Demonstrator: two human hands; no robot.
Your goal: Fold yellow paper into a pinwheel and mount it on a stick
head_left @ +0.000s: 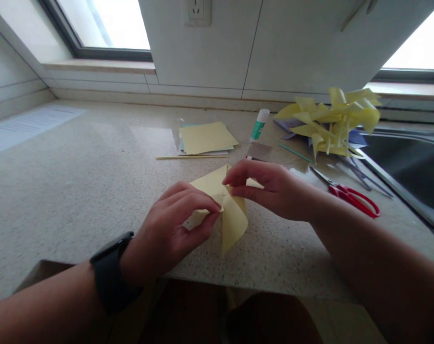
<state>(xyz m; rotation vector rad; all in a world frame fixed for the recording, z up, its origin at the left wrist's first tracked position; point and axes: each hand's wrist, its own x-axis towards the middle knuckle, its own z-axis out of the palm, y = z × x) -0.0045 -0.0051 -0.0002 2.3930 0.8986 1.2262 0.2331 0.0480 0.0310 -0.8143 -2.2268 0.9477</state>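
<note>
Pale yellow folded paper square (233, 217) on speckled stone countertop (77, 191) — left hand (174, 224) pinches a corner flap, right hand (270, 186) fingertips clamp its centre — keep centre pinned, flaps aligned.

A home kitchen: speckled stone countertop (77, 191), steel sink (410, 167) set into it, wall socket (198, 12), windows (105, 24).

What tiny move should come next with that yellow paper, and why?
Probably press the folded corners flat at the middle of the yellow paper: the left hand and right hand both pinch them there, and one flap hangs loose.
</note>
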